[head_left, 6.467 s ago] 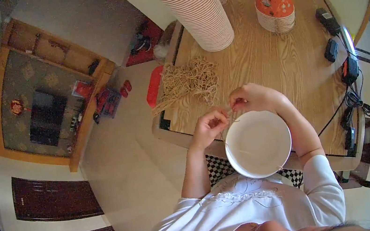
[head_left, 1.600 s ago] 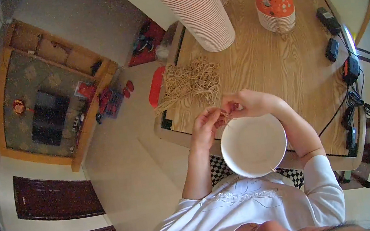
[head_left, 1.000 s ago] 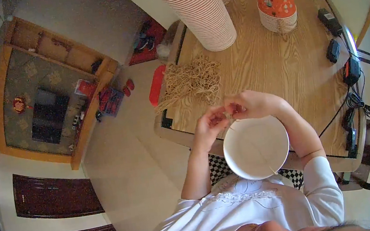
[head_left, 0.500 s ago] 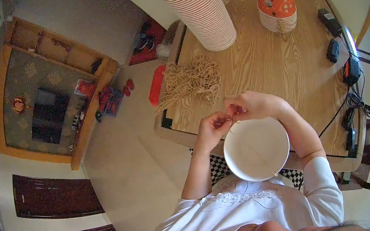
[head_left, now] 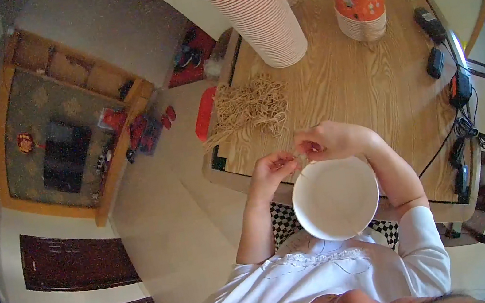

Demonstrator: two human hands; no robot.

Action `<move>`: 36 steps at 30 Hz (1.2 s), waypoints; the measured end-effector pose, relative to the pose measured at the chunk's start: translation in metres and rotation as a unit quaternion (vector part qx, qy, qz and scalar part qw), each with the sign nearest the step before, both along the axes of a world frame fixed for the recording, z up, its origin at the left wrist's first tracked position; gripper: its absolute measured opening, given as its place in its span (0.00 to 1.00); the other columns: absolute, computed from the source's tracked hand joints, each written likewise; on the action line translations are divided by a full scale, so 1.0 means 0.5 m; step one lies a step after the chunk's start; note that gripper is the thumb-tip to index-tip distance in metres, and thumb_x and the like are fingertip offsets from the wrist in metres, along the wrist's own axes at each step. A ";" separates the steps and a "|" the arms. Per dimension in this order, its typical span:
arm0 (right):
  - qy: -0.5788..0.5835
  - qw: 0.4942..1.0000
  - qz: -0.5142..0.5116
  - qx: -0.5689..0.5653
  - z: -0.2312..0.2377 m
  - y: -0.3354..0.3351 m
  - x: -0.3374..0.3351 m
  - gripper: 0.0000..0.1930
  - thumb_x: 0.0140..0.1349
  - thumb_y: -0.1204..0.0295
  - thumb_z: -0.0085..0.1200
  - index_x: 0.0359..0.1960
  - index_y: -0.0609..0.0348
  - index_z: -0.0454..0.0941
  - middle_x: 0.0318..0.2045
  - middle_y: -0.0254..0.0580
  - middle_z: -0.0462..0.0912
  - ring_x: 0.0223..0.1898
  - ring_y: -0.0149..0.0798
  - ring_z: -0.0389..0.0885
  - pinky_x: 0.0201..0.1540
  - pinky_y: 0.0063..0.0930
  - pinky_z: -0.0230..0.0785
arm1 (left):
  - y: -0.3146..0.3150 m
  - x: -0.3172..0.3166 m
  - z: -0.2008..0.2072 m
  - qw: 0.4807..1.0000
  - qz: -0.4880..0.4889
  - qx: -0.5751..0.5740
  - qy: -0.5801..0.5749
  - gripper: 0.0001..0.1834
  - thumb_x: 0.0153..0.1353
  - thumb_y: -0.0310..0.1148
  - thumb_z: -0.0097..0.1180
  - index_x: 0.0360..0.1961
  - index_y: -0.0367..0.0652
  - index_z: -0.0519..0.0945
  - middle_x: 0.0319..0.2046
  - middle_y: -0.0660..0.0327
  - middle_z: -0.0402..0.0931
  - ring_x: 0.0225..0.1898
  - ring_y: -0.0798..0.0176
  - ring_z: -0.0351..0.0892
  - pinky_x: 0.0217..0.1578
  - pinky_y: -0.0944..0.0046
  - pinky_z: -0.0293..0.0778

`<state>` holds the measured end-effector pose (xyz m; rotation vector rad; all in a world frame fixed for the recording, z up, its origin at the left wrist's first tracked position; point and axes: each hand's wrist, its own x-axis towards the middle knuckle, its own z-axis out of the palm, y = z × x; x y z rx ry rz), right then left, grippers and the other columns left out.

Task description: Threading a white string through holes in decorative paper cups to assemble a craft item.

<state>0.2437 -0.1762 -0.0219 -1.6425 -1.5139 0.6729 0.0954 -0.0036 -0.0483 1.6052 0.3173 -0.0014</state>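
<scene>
A white round paper tub rests between my body and the table edge, its open mouth facing up. At its far rim my left hand pinches the end of a thin tan paper cord between thumb and fingers. My right hand is closed on the same cord just to the right, fingertips close to the left ones. Part of the cord between the fingers is too small to make out. A loose pile of tan cords lies on the table, ahead and to the left of my hands.
A tall leaning stack of tubs stands at the back of the wooden table. A shorter orange and green stack is at the far right. Black adapters and cables line the right edge. A red tray sits left of the cords.
My left hand has drawn slightly left, and the fingertips of both hands have parted a little, with cord showing between them. The tub has shifted slightly downward in view.
</scene>
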 end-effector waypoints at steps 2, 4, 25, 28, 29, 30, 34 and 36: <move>-0.008 1.000 -0.008 -0.014 0.003 -0.001 -0.002 0.10 0.51 0.69 0.57 0.32 0.58 0.70 0.23 0.42 0.77 0.26 0.43 0.77 0.29 0.34 0.68 | 0.001 0.000 -0.003 1.000 0.002 -0.007 -0.004 0.07 0.55 0.24 0.58 0.36 0.36 0.78 0.30 0.62 0.79 0.32 0.72 0.77 0.37 0.72 0.72; 0.006 0.999 -0.044 -0.014 0.004 -0.002 -0.007 0.14 0.51 0.66 0.59 0.34 0.58 0.70 0.24 0.43 0.78 0.26 0.43 0.78 0.30 0.34 0.69 | 0.002 0.002 -0.005 1.000 0.010 -0.015 -0.014 0.07 0.55 0.23 0.58 0.36 0.36 0.78 0.31 0.62 0.79 0.33 0.71 0.77 0.37 0.72 0.72; 0.030 0.997 -0.059 0.028 -0.011 0.009 -0.024 0.16 0.52 0.58 0.59 0.27 0.60 0.78 0.23 0.48 0.80 0.27 0.49 0.80 0.30 0.40 0.70 | -0.012 0.001 -0.005 0.998 0.027 -0.021 -0.054 0.07 0.54 0.24 0.59 0.35 0.39 0.77 0.31 0.66 0.77 0.35 0.72 0.75 0.38 0.73 0.70; 0.031 0.998 -0.061 0.015 -0.005 0.009 -0.023 0.15 0.52 0.59 0.58 0.27 0.60 0.78 0.23 0.48 0.80 0.27 0.49 0.80 0.30 0.40 0.70 | -0.012 0.001 -0.007 0.996 0.031 -0.053 -0.059 0.07 0.55 0.25 0.59 0.35 0.38 0.77 0.31 0.65 0.77 0.34 0.73 0.75 0.37 0.73 0.70; 0.031 0.997 -0.062 0.016 -0.006 0.010 -0.023 0.15 0.52 0.59 0.58 0.27 0.60 0.78 0.23 0.48 0.80 0.27 0.49 0.80 0.30 0.40 0.70 | -0.013 0.001 -0.007 0.996 0.030 -0.053 -0.059 0.07 0.55 0.25 0.59 0.35 0.38 0.77 0.31 0.65 0.77 0.34 0.73 0.75 0.37 0.73 0.70; 0.027 0.998 -0.059 0.022 -0.009 0.011 -0.022 0.15 0.52 0.59 0.58 0.27 0.60 0.78 0.23 0.48 0.80 0.27 0.49 0.80 0.30 0.40 0.70 | -0.015 0.002 -0.008 0.996 0.045 -0.062 -0.052 0.06 0.56 0.26 0.59 0.35 0.38 0.77 0.30 0.65 0.77 0.33 0.73 0.75 0.37 0.73 0.70; 0.028 0.997 -0.057 0.042 -0.012 0.009 -0.021 0.15 0.53 0.59 0.57 0.28 0.60 0.78 0.23 0.48 0.80 0.27 0.49 0.80 0.30 0.40 0.70 | -0.021 0.001 -0.009 0.992 0.077 -0.089 -0.045 0.05 0.57 0.28 0.58 0.33 0.39 0.77 0.28 0.64 0.77 0.31 0.72 0.75 0.36 0.72 0.70; 0.029 0.997 -0.059 0.037 -0.012 0.008 -0.020 0.16 0.53 0.58 0.57 0.28 0.60 0.78 0.23 0.48 0.80 0.27 0.48 0.80 0.30 0.40 0.70 | -0.016 0.000 -0.015 0.990 0.074 -0.106 -0.047 0.05 0.57 0.28 0.58 0.33 0.39 0.77 0.28 0.63 0.78 0.31 0.71 0.75 0.36 0.72 0.71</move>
